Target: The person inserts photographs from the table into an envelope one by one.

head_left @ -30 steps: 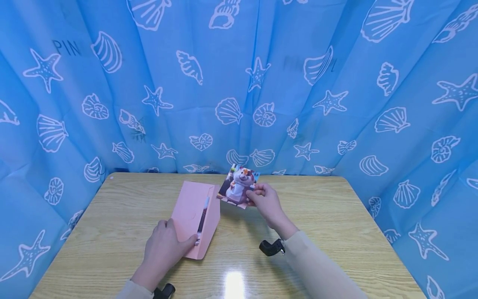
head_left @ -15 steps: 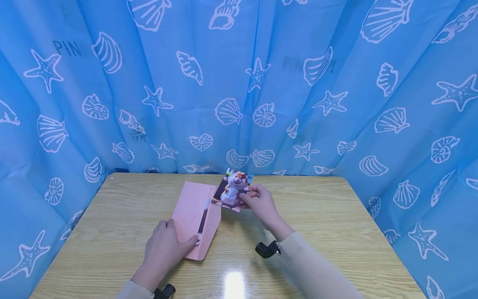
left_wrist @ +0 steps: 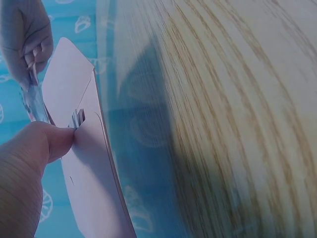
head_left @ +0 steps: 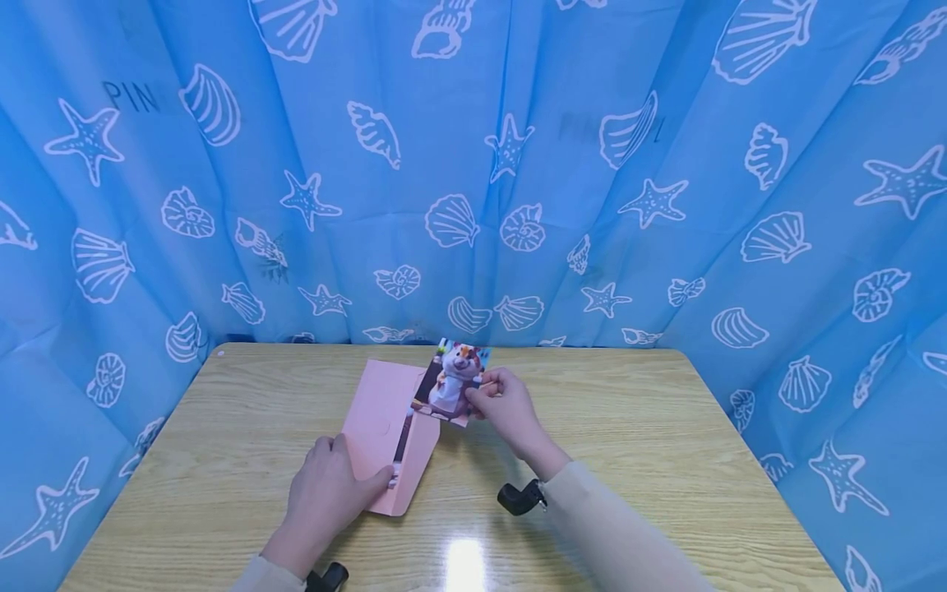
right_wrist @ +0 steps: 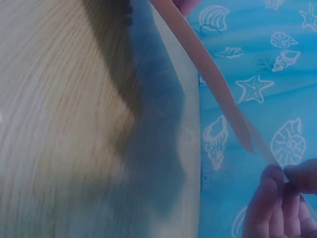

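My left hand [head_left: 325, 489] grips the lower left part of a pink envelope [head_left: 373, 403], its thumb at the opening. The envelope is tilted above the table, its flap [head_left: 418, 460] folded out to the right. Edges of several photos [left_wrist: 78, 118] show inside the opening. Between thumb and fingers, my right hand [head_left: 510, 415] pinches a photo [head_left: 450, 382] of a plush animal in white clothing. This photo overlaps the upper right of the envelope, its lower left corner at the opening. In the right wrist view, the pinched photo [right_wrist: 260, 136] appears edge-on beside the envelope [right_wrist: 208, 69].
A light wooden table [head_left: 629, 460] lies beneath both hands. Behind it hangs a blue curtain [head_left: 473, 173] with white shells and starfish. Black wrist cameras sit under each wrist, the right one [head_left: 521, 497] just above the table.
My right hand has moved left and slightly down with the photo, from beside the envelope's upper right edge to over its opening. My left hand and the envelope have stayed nearly still.
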`<state>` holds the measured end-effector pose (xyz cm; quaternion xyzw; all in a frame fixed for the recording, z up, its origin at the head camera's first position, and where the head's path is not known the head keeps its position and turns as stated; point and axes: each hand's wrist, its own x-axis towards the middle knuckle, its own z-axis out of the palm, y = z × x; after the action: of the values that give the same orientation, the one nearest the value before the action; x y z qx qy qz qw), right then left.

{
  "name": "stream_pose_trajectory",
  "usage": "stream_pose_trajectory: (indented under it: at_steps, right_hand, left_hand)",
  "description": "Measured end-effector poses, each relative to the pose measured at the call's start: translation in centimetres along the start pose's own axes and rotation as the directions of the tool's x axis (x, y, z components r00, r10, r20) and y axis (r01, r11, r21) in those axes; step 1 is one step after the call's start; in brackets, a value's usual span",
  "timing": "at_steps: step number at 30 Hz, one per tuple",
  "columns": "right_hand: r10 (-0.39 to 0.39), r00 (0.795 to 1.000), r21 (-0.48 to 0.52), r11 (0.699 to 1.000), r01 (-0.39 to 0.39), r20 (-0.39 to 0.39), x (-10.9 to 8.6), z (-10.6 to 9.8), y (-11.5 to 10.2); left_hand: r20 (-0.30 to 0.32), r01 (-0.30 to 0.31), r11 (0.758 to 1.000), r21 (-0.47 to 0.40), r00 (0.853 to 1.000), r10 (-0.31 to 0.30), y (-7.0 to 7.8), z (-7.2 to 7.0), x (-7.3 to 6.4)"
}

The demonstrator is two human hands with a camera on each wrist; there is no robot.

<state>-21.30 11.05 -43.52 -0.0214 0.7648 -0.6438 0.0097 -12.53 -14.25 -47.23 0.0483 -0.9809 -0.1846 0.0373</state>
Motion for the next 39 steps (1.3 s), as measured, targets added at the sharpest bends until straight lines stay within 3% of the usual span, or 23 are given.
stream_pose_trajectory:
  at_steps: [8, 14, 22, 32, 35, 39]
  right_hand:
    - [0.007, 1.000, -0.073, 0.997, -0.006, 0.020, -0.5, 0.7, 0.1]
    - [0.028, 0.996, -0.073, 0.997, -0.021, 0.090, -0.9, 1.1, 0.3]
    - [0.100, 0.975, -0.139, 0.988, -0.073, 0.196, -1.5, 1.4, 0.2]
    - [0.122, 0.950, -0.149, 0.985, -0.082, 0.287, -2.2, 1.8, -0.1]
    - [0.119, 0.954, -0.142, 0.986, -0.082, 0.275, -2.3, 2.0, -0.3]
    - [0.074, 0.975, -0.168, 0.985, -0.038, 0.212, -2.4, 2.4, -0.7]
  left_hand:
    - [0.005, 0.004, 1.000, 0.002, 1.000, -0.004, 0.0, 0.1, 0.0]
    - [0.011, 0.010, 1.000, 0.008, 1.000, -0.010, 0.1, 0.1, 0.1]
    - [0.001, 0.005, 1.000, 0.001, 1.000, -0.005, 0.0, 0.0, 0.0]
    - [0.012, 0.022, 1.000, -0.006, 1.000, -0.022, -0.1, -0.1, 0.0]
    - [0.009, 0.017, 1.000, -0.005, 1.000, -0.017, -0.1, -0.2, 0.0]
    - [-0.013, 0.002, 1.000, -0.004, 1.000, -0.002, -0.1, -0.1, 0.0]
